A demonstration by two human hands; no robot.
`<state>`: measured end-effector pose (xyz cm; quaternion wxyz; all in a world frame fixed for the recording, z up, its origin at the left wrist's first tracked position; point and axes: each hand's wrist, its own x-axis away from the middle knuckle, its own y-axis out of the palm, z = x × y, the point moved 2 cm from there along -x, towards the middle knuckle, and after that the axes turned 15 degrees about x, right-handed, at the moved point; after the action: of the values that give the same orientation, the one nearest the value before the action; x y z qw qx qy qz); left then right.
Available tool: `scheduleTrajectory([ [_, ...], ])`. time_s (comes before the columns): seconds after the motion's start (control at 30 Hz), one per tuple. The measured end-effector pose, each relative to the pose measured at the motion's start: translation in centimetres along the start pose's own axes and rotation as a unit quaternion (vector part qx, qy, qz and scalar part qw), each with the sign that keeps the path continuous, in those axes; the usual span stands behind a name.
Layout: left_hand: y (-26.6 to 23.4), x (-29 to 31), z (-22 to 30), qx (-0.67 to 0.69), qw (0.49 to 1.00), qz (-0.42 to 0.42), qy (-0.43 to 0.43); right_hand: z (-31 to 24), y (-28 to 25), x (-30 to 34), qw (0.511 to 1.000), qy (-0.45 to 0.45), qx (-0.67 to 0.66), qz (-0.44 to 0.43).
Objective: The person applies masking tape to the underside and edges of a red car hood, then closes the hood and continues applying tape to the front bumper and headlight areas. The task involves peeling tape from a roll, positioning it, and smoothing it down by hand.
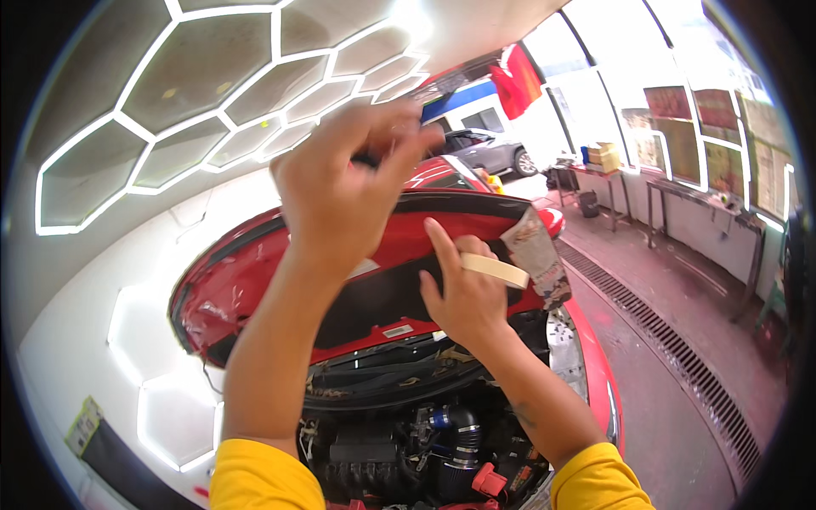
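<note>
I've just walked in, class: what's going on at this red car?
A person holds a roll of tape in the right hand, in front of the raised hood. The left hand is higher up and blurred; whether it holds anything is unclear. Paper covers the hood's right corner, and the engine is exposed below.

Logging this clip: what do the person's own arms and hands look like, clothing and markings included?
Plain yellow sleeves show at both arms, the left sleeve and right sleeve. The left hand is ungloved, its fingers blurred; the right hand is ungloved too. A small dark mark shows on the right forearm. No watch is visible.
</note>
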<state>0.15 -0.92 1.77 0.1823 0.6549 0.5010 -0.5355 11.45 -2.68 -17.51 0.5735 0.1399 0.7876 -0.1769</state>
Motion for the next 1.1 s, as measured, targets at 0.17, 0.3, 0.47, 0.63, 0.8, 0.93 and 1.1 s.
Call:
scheduleTrajectory([
  [0.17,-12.2,23.5,5.5,0.033,0.976,-0.042,-0.211,-3.8,-2.6,15.5,0.92,0.13,-0.275,-0.248],
  [0.3,-15.1,53.0,15.8,-0.117,0.762,-0.227,-0.596,-6.9,-4.0,30.0,0.82,0.113,-0.23,-0.513],
  [0.47,-21.2,79.7,38.9,0.182,0.344,-0.282,-0.877,-7.6,-4.3,38.1,0.825,0.121,-0.157,-0.529],
  [0.63,-22.4,81.1,38.8,0.381,0.314,-0.331,-0.804,-9.2,-3.2,35.8,0.804,0.105,-0.211,-0.546],
  [0.8,-23.2,59.5,23.5,0.107,0.606,0.0,-0.788,-10.8,-0.9,33.2,0.705,0.348,-0.364,-0.499],
  [0.93,-23.7,49.6,16.5,0.085,0.669,0.182,-0.716,-14.1,0.2,30.2,0.603,0.45,-0.498,-0.43],
  [1.1,-25.4,41.5,13.3,0.104,0.823,0.082,-0.552,-19.2,-0.9,26.2,0.712,0.264,-0.442,-0.477],
])
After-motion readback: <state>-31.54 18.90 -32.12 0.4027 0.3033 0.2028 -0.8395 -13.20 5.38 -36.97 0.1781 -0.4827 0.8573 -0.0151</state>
